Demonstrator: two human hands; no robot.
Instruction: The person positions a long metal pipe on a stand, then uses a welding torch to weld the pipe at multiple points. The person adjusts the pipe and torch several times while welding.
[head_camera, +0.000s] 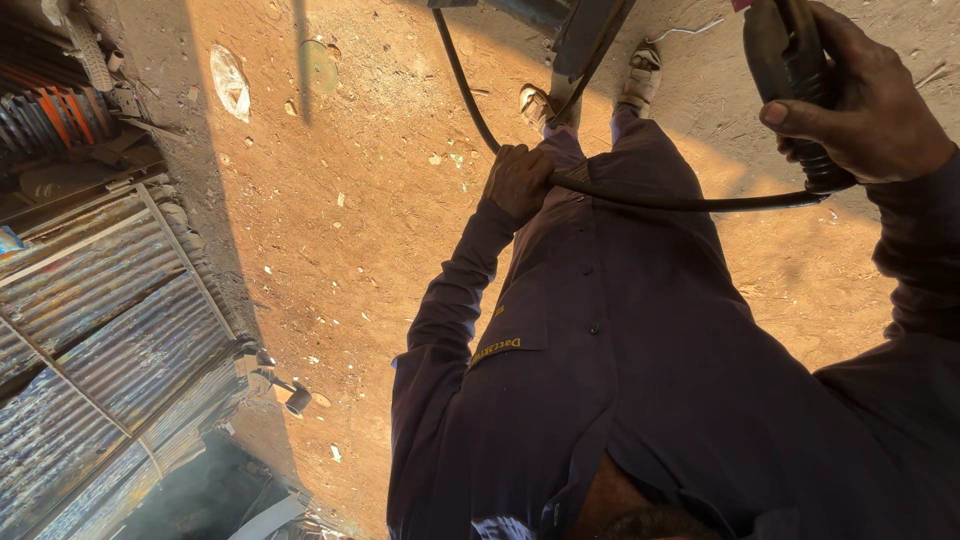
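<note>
The black cable (640, 198) is gripped in the closed fingers of the left hand (517, 180) at waist height, while the dark tool handle (795, 90) is wrapped by the right hand (860, 100), thumb pressed on its side. Slack is best kept off the sandy ground (330, 230) and clear of the sandalled feet (590, 90)
</note>
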